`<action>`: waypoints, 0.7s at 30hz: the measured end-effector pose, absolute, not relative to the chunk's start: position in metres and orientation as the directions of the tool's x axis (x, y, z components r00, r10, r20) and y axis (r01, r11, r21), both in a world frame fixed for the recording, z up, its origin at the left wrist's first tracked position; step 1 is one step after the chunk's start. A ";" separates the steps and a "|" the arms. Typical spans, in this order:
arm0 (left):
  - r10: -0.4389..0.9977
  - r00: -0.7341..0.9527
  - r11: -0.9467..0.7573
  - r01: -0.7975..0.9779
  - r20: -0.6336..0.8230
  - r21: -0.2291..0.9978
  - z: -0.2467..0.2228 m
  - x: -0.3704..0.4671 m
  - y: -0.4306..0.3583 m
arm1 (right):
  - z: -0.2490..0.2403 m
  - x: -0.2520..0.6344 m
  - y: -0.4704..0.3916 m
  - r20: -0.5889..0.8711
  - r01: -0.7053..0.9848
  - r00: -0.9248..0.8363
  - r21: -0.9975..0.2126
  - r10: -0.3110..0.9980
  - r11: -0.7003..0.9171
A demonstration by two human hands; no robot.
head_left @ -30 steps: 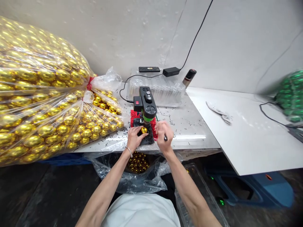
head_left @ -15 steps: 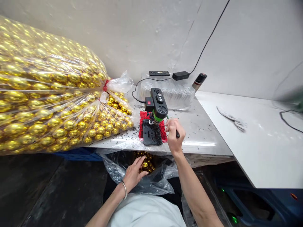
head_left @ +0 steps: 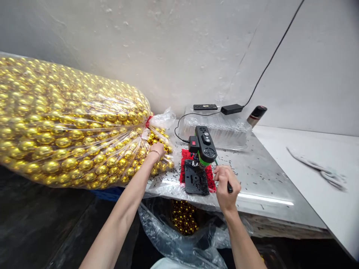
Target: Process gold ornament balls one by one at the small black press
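My right hand (head_left: pixel 227 185) is wrapped round the black-tipped lever handle (head_left: pixel 230 187) of a small black and green bench drill press (head_left: pixel 206 147). The press stands on a red mat (head_left: pixel 184 155), over its black slotted base plate (head_left: pixel 193 183). My left hand (head_left: pixel 158 148) reaches into the mouth of a big clear bag of shiny gold balls (head_left: pixel 70 138), tied with red near its neck. Its fingers are hidden among the balls. Below the table edge, an opened clear plastic bag (head_left: pixel 159 224) over my lap holds more gold balls (head_left: pixel 184 217).
Short black bits lie scattered over the metal table top (head_left: pixel 252 175). Behind the press is a clear plastic box (head_left: pixel 224 132) with a black power adapter (head_left: pixel 231 109) and a remote control (head_left: pixel 205 107) on it. A dark bottle (head_left: pixel 256 116) leans beside it. Gloves (head_left: pixel 316 164) lie on the white table.
My left hand has gone from the gold balls over my lap up to the big bag's mouth. My right hand keeps the lever. The view has shifted, so things appear lower and farther right.
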State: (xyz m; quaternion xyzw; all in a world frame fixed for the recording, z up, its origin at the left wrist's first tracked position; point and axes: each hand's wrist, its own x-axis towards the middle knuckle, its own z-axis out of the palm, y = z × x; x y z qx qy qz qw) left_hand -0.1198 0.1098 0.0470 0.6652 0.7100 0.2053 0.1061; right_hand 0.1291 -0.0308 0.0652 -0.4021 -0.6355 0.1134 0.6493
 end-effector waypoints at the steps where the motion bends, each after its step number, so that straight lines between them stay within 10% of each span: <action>1: 0.991 -0.101 0.055 0.907 0.091 0.417 0.042 -0.117 0.117 | 0.064 0.130 -0.031 0.736 0.371 0.159 -0.662 0.658 0.651; 21: 0.994 -0.081 0.100 0.931 -0.068 0.350 0.034 -0.101 0.119 | 0.058 0.130 -0.030 0.793 0.408 0.122 -0.588 0.597 0.698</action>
